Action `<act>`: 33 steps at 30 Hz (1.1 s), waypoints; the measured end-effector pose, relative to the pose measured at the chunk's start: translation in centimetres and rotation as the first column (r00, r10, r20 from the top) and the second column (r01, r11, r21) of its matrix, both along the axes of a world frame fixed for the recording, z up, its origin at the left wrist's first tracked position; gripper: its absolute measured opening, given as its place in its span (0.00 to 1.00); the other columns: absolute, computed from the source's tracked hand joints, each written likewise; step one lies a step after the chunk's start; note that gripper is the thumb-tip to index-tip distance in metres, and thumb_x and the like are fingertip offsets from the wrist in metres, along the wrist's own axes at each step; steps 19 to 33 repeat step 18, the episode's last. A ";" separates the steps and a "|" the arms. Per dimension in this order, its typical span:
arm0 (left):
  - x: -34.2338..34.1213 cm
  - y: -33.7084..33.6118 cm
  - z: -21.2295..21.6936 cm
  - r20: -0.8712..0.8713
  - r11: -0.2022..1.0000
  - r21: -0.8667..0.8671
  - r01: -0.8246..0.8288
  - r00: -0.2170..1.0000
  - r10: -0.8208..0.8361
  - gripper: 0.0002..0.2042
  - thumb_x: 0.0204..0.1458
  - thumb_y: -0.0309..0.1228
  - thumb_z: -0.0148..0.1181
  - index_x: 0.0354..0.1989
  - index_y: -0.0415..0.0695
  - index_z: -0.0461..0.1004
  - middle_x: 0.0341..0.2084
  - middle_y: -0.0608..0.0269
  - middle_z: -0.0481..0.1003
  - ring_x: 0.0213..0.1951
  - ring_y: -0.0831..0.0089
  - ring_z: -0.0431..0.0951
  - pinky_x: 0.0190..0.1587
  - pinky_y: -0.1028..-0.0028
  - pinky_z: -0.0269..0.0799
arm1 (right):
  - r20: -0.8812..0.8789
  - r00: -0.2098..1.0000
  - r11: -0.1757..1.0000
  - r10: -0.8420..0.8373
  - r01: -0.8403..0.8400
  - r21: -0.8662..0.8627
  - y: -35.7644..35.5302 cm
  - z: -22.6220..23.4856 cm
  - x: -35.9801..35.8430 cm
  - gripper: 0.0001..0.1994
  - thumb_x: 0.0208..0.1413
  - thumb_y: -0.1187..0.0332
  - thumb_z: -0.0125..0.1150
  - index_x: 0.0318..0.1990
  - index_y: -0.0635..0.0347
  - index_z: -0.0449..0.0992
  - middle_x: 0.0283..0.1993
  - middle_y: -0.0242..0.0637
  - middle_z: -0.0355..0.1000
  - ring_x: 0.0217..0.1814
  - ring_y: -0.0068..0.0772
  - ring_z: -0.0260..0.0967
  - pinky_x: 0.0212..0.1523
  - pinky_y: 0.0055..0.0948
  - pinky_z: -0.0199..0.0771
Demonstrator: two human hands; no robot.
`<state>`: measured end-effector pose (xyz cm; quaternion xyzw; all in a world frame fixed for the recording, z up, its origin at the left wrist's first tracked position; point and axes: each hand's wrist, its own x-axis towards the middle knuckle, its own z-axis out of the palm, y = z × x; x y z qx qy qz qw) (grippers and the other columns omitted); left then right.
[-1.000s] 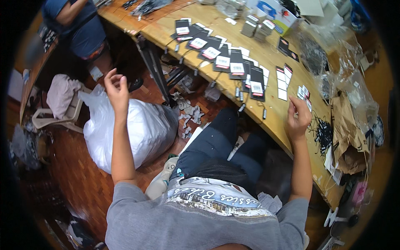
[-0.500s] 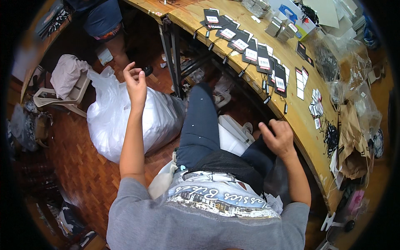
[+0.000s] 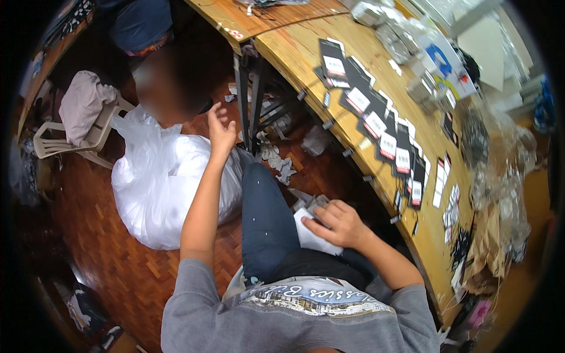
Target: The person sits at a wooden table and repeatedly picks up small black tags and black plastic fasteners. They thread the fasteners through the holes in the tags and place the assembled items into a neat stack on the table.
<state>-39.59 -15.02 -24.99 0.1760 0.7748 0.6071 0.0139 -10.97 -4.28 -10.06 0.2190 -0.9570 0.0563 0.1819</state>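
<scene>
My left hand (image 3: pixel 221 134) is raised beside a big white plastic bag (image 3: pixel 168 176), its fingers apart and slightly bent, holding nothing. My right hand (image 3: pixel 344 225) is low by my right thigh, over a white flat-sided thing (image 3: pixel 318 240) between my legs. Its fingers are curled, and what they hold, if anything, is hidden. On the wooden table (image 3: pixel 353 76) to the right lies an overlapping row of black cards (image 3: pixel 374 123) with white labels. Small black tags on cords (image 3: pixel 347 152) hang from them over the table edge.
Farther along the table are stacks of small cards (image 3: pixel 421 88), white label strips (image 3: pixel 440 182) and black cords (image 3: pixel 461 247). Clear plastic and brown paper (image 3: pixel 485 253) crowd its right side. A plastic chair with a cloth (image 3: pixel 88 109) stands at left. Paper scraps (image 3: pixel 279 165) litter the floor.
My right hand has moved left and down from beside the table edge to the white thing between my legs. My left hand stays raised, now more spread. The view has shifted.
</scene>
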 end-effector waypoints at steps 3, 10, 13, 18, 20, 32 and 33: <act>-5.2 2.2 0.8 -0.278 0.977 -0.201 0.073 0.952 -0.129 0.34 0.34 0.23 0.60 0.52 0.40 0.50 0.46 0.50 0.58 0.47 0.64 0.62 0.49 0.72 0.60 | 0.193 0.981 0.977 0.008 0.033 -0.209 0.1 -0.9 -2.6 0.14 0.40 0.70 0.52 0.39 0.55 0.68 0.32 0.37 0.64 0.31 0.32 0.63 0.33 0.27 0.63; -9.0 7.2 3.9 -0.010 0.939 -0.182 0.293 0.954 -0.300 0.50 0.20 0.34 0.70 0.53 0.35 0.42 0.46 0.40 0.59 0.49 0.52 0.61 0.50 0.69 0.57 | 0.765 0.640 0.759 -0.072 0.532 -0.374 1.0 -4.4 -1.0 0.12 0.45 0.69 0.52 0.39 0.59 0.67 0.39 0.40 0.65 0.42 0.41 0.63 0.43 0.30 0.62; -8.3 7.3 2.9 -0.065 0.964 -0.219 0.151 0.984 -0.169 0.49 0.19 0.33 0.70 0.53 0.37 0.43 0.43 0.42 0.63 0.46 0.52 0.64 0.48 0.68 0.60 | 0.876 0.481 0.555 -0.034 0.738 -0.384 1.9 -5.4 -0.4 0.12 0.46 0.68 0.52 0.39 0.61 0.68 0.37 0.42 0.66 0.41 0.42 0.63 0.43 0.29 0.62; -7.2 7.3 3.4 0.066 0.933 -0.343 0.104 0.994 -0.087 0.48 0.20 0.35 0.70 0.54 0.43 0.46 0.50 0.50 0.55 0.53 0.59 0.55 0.52 0.60 0.50 | 0.938 0.338 0.384 0.080 0.858 -0.342 1.7 -8.5 -2.5 0.12 0.48 0.66 0.51 0.40 0.62 0.68 0.42 0.41 0.66 0.44 0.37 0.64 0.44 0.26 0.62; -7.2 7.3 3.4 0.066 0.933 -0.343 0.104 0.994 -0.087 0.48 0.20 0.35 0.70 0.54 0.43 0.46 0.50 0.50 0.55 0.53 0.59 0.55 0.52 0.60 0.50 | 0.938 0.338 0.384 0.080 0.858 -0.342 1.7 -8.5 -2.5 0.12 0.48 0.66 0.51 0.40 0.62 0.68 0.42 0.41 0.66 0.44 0.37 0.64 0.44 0.26 0.62; -7.2 7.3 3.4 0.066 0.933 -0.343 0.104 0.994 -0.087 0.48 0.20 0.35 0.70 0.54 0.43 0.46 0.50 0.50 0.55 0.53 0.59 0.55 0.52 0.60 0.50 | 0.938 0.338 0.384 0.080 0.858 -0.342 1.7 -8.5 -2.5 0.12 0.48 0.66 0.51 0.40 0.62 0.68 0.42 0.41 0.66 0.44 0.37 0.64 0.44 0.26 0.62; -7.2 7.3 3.4 0.066 0.933 -0.343 0.104 0.994 -0.087 0.48 0.20 0.35 0.70 0.54 0.43 0.46 0.50 0.50 0.55 0.53 0.59 0.55 0.52 0.60 0.50 | 0.938 0.338 0.384 0.080 0.858 -0.342 1.7 -8.5 -2.5 0.12 0.48 0.66 0.51 0.40 0.62 0.68 0.42 0.41 0.66 0.44 0.37 0.64 0.44 0.26 0.62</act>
